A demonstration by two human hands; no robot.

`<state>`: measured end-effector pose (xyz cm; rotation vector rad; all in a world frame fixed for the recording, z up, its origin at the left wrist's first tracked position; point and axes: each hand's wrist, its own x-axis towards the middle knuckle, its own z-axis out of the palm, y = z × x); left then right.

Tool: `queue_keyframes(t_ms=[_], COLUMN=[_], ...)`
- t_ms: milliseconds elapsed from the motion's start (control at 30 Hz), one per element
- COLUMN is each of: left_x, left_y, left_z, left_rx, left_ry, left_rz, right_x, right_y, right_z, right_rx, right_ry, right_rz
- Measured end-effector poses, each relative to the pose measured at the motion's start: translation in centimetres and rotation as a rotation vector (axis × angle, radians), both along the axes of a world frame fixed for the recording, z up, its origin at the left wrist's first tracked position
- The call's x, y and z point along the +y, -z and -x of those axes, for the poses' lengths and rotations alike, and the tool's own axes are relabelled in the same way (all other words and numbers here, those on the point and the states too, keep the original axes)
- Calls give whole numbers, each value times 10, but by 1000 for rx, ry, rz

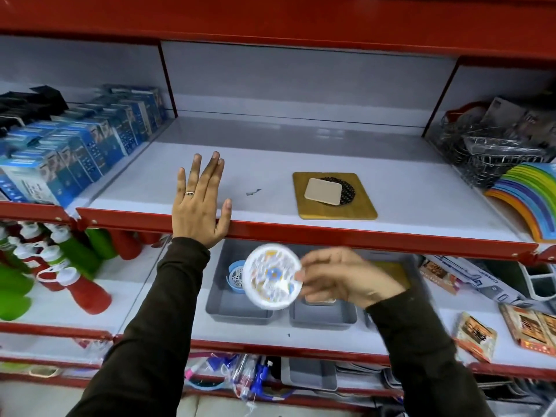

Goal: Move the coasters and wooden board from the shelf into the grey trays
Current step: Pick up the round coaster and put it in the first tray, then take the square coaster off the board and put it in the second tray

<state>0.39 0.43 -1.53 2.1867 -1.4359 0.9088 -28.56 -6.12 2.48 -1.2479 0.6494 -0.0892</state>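
My right hand point(343, 278) holds a round white coaster with a colourful print point(272, 276) by its edge, in front of the lower shelf and above the left grey tray point(222, 308). That tray holds a blue round coaster point(236, 276). A second grey tray point(322, 319) stands to its right, partly hidden by my hand. My left hand point(200, 206) rests flat and open on the upper shelf's red front edge. On the upper shelf lies a square wooden board point(335, 206) with a black mesh round coaster point(346, 191) and a beige square coaster point(323, 190) on top.
Blue boxes point(75, 152) fill the upper shelf's left bay. Wire baskets point(493, 152) and rainbow-coloured mats point(529, 200) sit at the right. Red and green bottles point(54, 266) stand lower left, packaged goods point(526, 326) lower right. A third grey tray point(394, 266) lies behind my right hand.
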Motion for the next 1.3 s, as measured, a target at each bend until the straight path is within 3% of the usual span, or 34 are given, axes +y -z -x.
queue_keyframes(t_ms=[100, 200, 333, 467, 567, 800, 833, 900, 1000, 1067, 1167, 1233, 1300], left_x=[0, 0, -2, -4, -5, -5, -5, -4, -4, -4, -3, -3, -3], left_y=[1, 0, 0, 1, 1, 0, -1, -1, -1, 0, 1, 0, 1], left_z=[-1, -2, -5, -7, -6, -5, -4, -3, -2, -2, -2, -1, -1], left_rx=[-10, -16, -28, -32, -24, -12, -12, -8, -12, -8, -6, -1, 5], left_ry=[3, 22, 36, 21, 16, 8, 6, 7, 5, 7, 3, 8, 11], left_rz=[9, 28, 32, 24, 21, 2, 0, -4, 2, 11, 14, 16, 16], right_x=[9, 5, -10, -21, -31, -33, -33, -22, -9, 2, 1, -9, -31], right_y=[65, 130, 182, 201, 209, 202, 197, 178, 143, 105, 32, -15, -41], right_z=[-29, -68, -120, -147, -152, -165, -165, -155, -131, -107, -66, -45, -36], right_rx=[173, 213, 151, 11, -28, 174, 186, 157, 145, 126, 38, -84, -131], right_ry=[-48, 135, 439, 624, 774, 588, 612, 460, 329, 115, -67, -7, 208], right_rz=[-108, -202, -404, -771, -907, -550, -571, -565, -300, -44, 133, 244, 445])
